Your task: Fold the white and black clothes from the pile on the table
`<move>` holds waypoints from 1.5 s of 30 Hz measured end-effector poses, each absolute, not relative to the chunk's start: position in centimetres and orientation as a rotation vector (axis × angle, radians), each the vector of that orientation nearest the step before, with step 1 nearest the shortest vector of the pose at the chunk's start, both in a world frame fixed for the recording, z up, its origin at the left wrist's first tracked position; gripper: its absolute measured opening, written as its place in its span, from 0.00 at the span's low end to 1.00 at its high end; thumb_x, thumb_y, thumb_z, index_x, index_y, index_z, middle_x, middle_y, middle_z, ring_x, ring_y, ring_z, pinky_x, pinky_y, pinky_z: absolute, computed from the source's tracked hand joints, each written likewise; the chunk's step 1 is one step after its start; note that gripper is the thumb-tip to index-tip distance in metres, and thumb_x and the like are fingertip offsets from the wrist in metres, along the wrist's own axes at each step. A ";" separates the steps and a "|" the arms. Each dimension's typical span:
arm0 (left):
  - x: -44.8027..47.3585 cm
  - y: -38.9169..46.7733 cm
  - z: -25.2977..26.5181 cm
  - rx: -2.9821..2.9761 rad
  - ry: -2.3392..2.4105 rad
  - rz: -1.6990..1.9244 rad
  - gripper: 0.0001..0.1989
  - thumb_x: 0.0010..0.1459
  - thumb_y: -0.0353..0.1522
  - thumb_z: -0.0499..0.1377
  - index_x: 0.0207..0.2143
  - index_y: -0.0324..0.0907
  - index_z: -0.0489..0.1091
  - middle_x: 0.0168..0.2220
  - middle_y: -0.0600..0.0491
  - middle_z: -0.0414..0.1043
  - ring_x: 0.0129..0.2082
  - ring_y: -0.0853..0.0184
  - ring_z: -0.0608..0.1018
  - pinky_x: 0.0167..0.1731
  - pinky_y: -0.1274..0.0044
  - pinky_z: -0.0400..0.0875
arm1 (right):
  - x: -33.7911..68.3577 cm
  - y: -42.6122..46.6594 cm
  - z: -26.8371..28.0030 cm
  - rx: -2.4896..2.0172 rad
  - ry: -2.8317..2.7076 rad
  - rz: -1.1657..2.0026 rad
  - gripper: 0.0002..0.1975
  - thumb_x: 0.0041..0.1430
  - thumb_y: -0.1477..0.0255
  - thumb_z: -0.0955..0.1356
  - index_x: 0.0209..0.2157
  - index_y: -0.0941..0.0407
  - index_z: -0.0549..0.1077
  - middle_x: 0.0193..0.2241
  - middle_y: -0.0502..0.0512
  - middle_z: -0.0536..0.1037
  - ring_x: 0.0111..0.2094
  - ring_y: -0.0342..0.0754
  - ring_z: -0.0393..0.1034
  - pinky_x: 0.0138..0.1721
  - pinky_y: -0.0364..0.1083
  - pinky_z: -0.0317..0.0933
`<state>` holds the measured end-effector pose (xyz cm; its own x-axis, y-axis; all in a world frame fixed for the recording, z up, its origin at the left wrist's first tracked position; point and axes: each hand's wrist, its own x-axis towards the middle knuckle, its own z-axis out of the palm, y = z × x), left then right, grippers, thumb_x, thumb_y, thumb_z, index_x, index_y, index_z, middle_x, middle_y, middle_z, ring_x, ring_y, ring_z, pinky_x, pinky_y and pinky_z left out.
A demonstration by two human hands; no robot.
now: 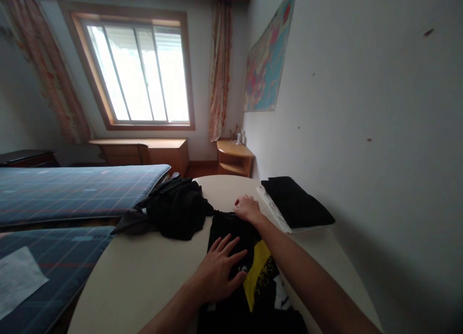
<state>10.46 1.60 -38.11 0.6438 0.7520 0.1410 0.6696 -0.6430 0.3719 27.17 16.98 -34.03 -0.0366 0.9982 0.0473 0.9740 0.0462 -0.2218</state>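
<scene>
A black T-shirt (235, 319) with a yellow and white print lies in a narrow, folded shape on the round table (144, 281) before me. My left hand (220, 269) rests flat on it, fingers spread. At the shirt's far edge, my right hand (248, 208) is closed with curled fingers on the cloth; its fingertips are partly hidden. Left of the shirt sits a crumpled heap of black and dark grey clothes (177, 208), which touches or nearly touches the shirt's far corner. A neatly folded black garment (296, 203) lies on clear plastic packaging (273, 211) at the right.
Two plaid mattresses (79, 189) stand along the left, with a sheet of paper (21, 278) on the nearer one. A white wall (379, 179) with a map (267, 63) runs close on the right. Beyond the table are a corner shelf (235, 150) and a wooden desk (166, 153) under the window.
</scene>
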 end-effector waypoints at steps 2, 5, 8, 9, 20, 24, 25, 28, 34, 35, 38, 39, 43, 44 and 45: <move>10.5 1.6 -38.0 2.574 1.146 0.410 0.28 0.62 0.43 0.58 0.64 0.55 0.61 0.70 0.51 0.51 0.69 0.49 0.52 0.65 0.52 0.47 | 25.0 16.7 -33.9 -1.953 -2.192 0.214 0.17 0.61 0.59 0.65 0.42 0.51 0.80 0.48 0.59 0.80 0.54 0.58 0.68 0.53 0.53 0.59; 10.5 1.5 -37.9 2.567 1.140 0.421 0.28 0.62 0.42 0.58 0.64 0.54 0.63 0.70 0.51 0.52 0.69 0.48 0.53 0.65 0.52 0.48 | 22.2 16.5 -34.3 -1.905 -2.245 0.270 0.24 0.60 0.49 0.64 0.39 0.52 0.81 0.43 0.61 0.81 0.51 0.59 0.70 0.53 0.55 0.58; 10.5 1.5 -37.9 2.572 1.117 0.467 0.27 0.61 0.41 0.59 0.63 0.54 0.64 0.69 0.51 0.54 0.68 0.48 0.55 0.65 0.53 0.49 | 20.4 16.5 -35.2 -1.929 -2.225 0.289 0.25 0.58 0.49 0.65 0.41 0.55 0.81 0.46 0.66 0.80 0.53 0.62 0.69 0.54 0.58 0.56; 10.5 1.6 -37.8 2.576 1.103 0.479 0.27 0.61 0.40 0.59 0.63 0.54 0.64 0.69 0.52 0.54 0.68 0.49 0.56 0.66 0.53 0.48 | 20.1 16.7 -35.5 -1.946 -2.204 0.296 0.24 0.59 0.52 0.65 0.42 0.56 0.80 0.47 0.67 0.80 0.53 0.62 0.69 0.55 0.59 0.55; 10.4 1.6 -37.7 2.555 1.114 0.463 0.26 0.61 0.40 0.58 0.62 0.53 0.64 0.68 0.52 0.55 0.68 0.50 0.55 0.66 0.53 0.46 | 20.9 17.9 -36.7 -1.932 -2.009 0.519 0.15 0.62 0.61 0.65 0.47 0.52 0.75 0.45 0.56 0.81 0.49 0.54 0.73 0.49 0.52 0.61; 10.4 1.6 -37.8 2.536 1.105 0.505 0.24 0.62 0.40 0.57 0.61 0.52 0.65 0.67 0.52 0.58 0.68 0.51 0.57 0.66 0.54 0.47 | 21.1 16.8 -36.5 -1.758 -2.090 0.509 0.15 0.62 0.59 0.66 0.46 0.51 0.75 0.43 0.53 0.81 0.48 0.50 0.72 0.46 0.45 0.61; 10.3 1.7 -37.8 2.525 1.097 0.535 0.23 0.63 0.39 0.57 0.60 0.51 0.66 0.66 0.52 0.59 0.67 0.52 0.58 0.67 0.55 0.47 | 21.3 16.5 -36.4 -1.726 -2.097 0.487 0.16 0.63 0.58 0.66 0.47 0.52 0.75 0.44 0.53 0.81 0.49 0.51 0.71 0.46 0.45 0.61; 10.0 1.8 -37.7 2.460 1.088 0.675 0.17 0.66 0.37 0.53 0.54 0.48 0.72 0.61 0.50 0.67 0.62 0.57 0.67 0.64 0.61 0.56 | 22.6 14.9 -35.8 -1.660 -2.099 0.407 0.16 0.65 0.60 0.64 0.49 0.53 0.74 0.48 0.55 0.78 0.52 0.51 0.69 0.50 0.46 0.58; 9.2 1.2 -37.0 2.441 1.118 0.730 0.09 0.65 0.34 0.54 0.39 0.44 0.75 0.39 0.51 0.76 0.43 0.63 0.74 0.48 0.71 0.67 | 28.2 8.7 -34.8 -1.622 -2.145 0.337 0.10 0.63 0.66 0.66 0.38 0.54 0.77 0.38 0.54 0.81 0.43 0.50 0.72 0.47 0.45 0.57; 9.2 0.9 -36.8 2.459 1.111 0.695 0.08 0.64 0.33 0.55 0.38 0.44 0.75 0.38 0.52 0.75 0.41 0.63 0.74 0.47 0.71 0.67 | 29.2 7.3 -34.6 -1.623 -2.169 0.359 0.10 0.64 0.65 0.65 0.37 0.54 0.77 0.35 0.53 0.81 0.40 0.49 0.73 0.44 0.45 0.58; 9.0 -0.1 -36.0 2.512 1.084 0.543 0.06 0.62 0.34 0.57 0.35 0.44 0.74 0.36 0.53 0.75 0.38 0.65 0.74 0.44 0.73 0.66 | 31.7 2.9 -33.7 -1.583 -2.255 0.480 0.13 0.63 0.62 0.65 0.32 0.53 0.77 0.30 0.52 0.81 0.32 0.47 0.73 0.36 0.43 0.58; 8.9 -0.5 -35.7 2.519 1.080 0.480 0.06 0.61 0.35 0.58 0.35 0.44 0.74 0.35 0.54 0.75 0.37 0.65 0.75 0.42 0.73 0.66 | 32.3 1.4 -33.4 -1.573 -2.289 0.525 0.13 0.63 0.61 0.66 0.31 0.53 0.77 0.29 0.52 0.81 0.30 0.47 0.73 0.34 0.43 0.58; 8.5 -2.4 -34.0 2.509 1.081 0.213 0.10 0.56 0.41 0.62 0.31 0.44 0.72 0.30 0.55 0.75 0.31 0.66 0.74 0.33 0.76 0.64 | 34.0 -3.7 -32.6 -1.537 -2.452 0.626 0.12 0.59 0.58 0.69 0.30 0.52 0.77 0.30 0.51 0.80 0.31 0.48 0.73 0.36 0.45 0.59; 8.4 -2.8 -33.6 2.501 1.095 0.149 0.11 0.55 0.42 0.63 0.30 0.44 0.72 0.30 0.55 0.75 0.30 0.66 0.74 0.30 0.76 0.63 | 34.4 -4.6 -32.6 -1.540 -2.482 0.638 0.11 0.57 0.58 0.70 0.32 0.51 0.76 0.32 0.52 0.80 0.34 0.49 0.73 0.38 0.45 0.59; 8.2 -3.2 -33.3 2.492 1.119 0.083 0.12 0.54 0.43 0.64 0.31 0.45 0.72 0.29 0.56 0.75 0.29 0.65 0.74 0.28 0.76 0.62 | 34.6 -5.3 -32.7 -1.548 -2.503 0.652 0.11 0.55 0.58 0.71 0.34 0.51 0.76 0.35 0.52 0.79 0.37 0.50 0.72 0.40 0.46 0.59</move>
<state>8.20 -3.24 -33.28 0.6769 0.7279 -0.1096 0.7037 -0.5961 0.3867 34.64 -5.31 -32.74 -0.4663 0.8770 -0.1158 0.8221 0.3812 -0.4229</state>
